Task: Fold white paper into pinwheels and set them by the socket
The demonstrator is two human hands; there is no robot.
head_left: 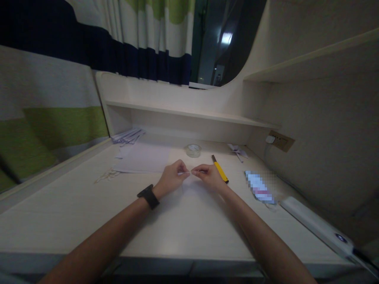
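My left hand (175,175), with a black watch (149,196) on its wrist, is closed in a pinch above the middle of the desk. Facing it, my right hand (209,176) is pinched too, and the fingertips of both almost meet. Between them is a thin white strand (186,172); its exact kind is too small to make out. A yellow utility knife (220,169) lies just beyond my right hand. Behind the hands sits a roll of clear tape (193,150). Sheets of white paper (145,157) lie beyond my left hand, beside some loose pale strings (109,174).
Folded paper strips (128,136) are piled at the back left. A small paper pinwheel-like shape (237,150) rests at the back right. Nearer on the right are a phone (260,187) and a long white lamp-like bar (316,225). A low shelf (177,110) spans the back.
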